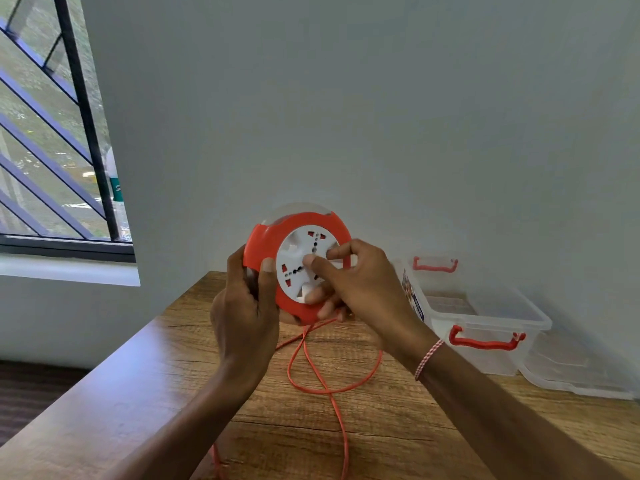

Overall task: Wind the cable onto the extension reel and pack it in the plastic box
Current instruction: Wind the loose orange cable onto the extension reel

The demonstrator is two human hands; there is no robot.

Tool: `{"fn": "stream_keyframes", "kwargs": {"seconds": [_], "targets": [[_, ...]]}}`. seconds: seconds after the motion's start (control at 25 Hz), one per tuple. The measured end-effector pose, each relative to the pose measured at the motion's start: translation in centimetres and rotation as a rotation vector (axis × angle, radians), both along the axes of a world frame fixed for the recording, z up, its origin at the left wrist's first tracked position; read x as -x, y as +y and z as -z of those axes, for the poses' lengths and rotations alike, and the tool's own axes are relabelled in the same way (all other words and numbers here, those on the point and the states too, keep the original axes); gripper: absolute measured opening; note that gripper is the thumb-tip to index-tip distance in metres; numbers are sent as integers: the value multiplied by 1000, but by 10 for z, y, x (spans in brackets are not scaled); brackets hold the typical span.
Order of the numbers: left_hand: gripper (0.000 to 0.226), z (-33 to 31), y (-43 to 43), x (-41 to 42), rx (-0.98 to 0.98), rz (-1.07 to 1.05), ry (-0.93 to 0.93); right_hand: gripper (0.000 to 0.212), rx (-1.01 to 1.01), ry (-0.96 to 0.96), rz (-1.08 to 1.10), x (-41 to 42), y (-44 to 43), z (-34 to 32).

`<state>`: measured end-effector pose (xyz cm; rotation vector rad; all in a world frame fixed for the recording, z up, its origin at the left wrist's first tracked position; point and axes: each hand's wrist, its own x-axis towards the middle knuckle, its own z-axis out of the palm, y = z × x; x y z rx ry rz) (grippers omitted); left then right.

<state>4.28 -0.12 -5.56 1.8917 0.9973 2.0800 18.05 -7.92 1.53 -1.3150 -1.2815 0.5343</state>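
While held up above the wooden table [398,427], orange extension reel [298,268] gripped at its rim by left hand [246,306], right hand [356,282] w/ fingers pinched on white socket face, loose orange cable [311,372] looping on tabletop below, clear plastic box [485,320] open at right near wall, lid [571,372] beside it.

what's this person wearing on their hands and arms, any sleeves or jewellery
Both forearms are bare, with no sleeves in view. The right hand has a thin red-and-white twisted thread band around the wrist. The left hand wears nothing visible: no gloves, rings or watch.
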Motion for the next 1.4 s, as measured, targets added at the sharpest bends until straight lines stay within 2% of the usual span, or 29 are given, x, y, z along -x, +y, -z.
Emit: {"fn": "stream_keyframes", "kwargs": {"seconds": [0.08, 0.12, 0.16, 0.24, 0.4, 0.48, 0.64, 0.72, 0.84, 0.96, 1.0, 1.04, 1.08, 1.12, 1.16, 1.28, 1.32, 1.4], "targets": [[39, -3, 3, 3, 35, 9, -38, 49, -237, -696, 264, -9, 1, -1], [35, -3, 4, 3, 45, 16, -47, 53, -370, -993, 339, -13, 1, -1], [32, -4, 4, 3, 50, 25, -51, 55, -462, -1187, 347, -16, 2, -2], [34, -5, 3, 3, 55, 42, -47, 57, -540, -1371, 305, -19, 3, -3], [56, -7, 0, 1, 34, 61, -28, 65, -557, -1464, 336, -20, 5, 1], [62, -6, -2, 0, 14, 77, -16, 66, -547, -1421, 330, -19, 5, 3], [45, -3, -3, 0, -23, 56, -8, 63, -519, -1256, 337, -17, 4, 5], [41, -2, -5, -2, -42, 28, 5, 64, -467, -1091, 345, -12, 4, 8], [48, -2, -8, -4, -73, 31, 20, 57, -286, -628, 347, 0, 4, 10], [51, 1, -8, -4, -85, 28, 41, 52, 6, 118, 76, 7, 5, 8], [52, 1, -7, -4, -88, 21, 45, 51, 62, 283, -3, 7, 3, 7], [52, 1, -6, -3, -88, 13, 42, 51, 84, 348, -57, 7, 2, 6], [50, 1, -5, -2, -81, 5, 29, 50, 86, 332, -85, 7, 0, 4], [47, 0, -4, -2, -64, 0, 8, 49, 69, 230, -74, 6, 0, 1], [42, -1, -3, -1, -39, 1, -14, 48, 28, 16, -7, 3, -1, -2], [26, -5, -2, 1, 6, 16, -39, 47, -268, -907, 341, -13, -2, -5], [21, -6, -3, 2, 11, 20, -39, 48, -376, -1104, 357, -17, -2, -7], [19, -8, -5, 2, 17, 21, -41, 53, -492, -1312, 280, -20, -2, -8]]}}
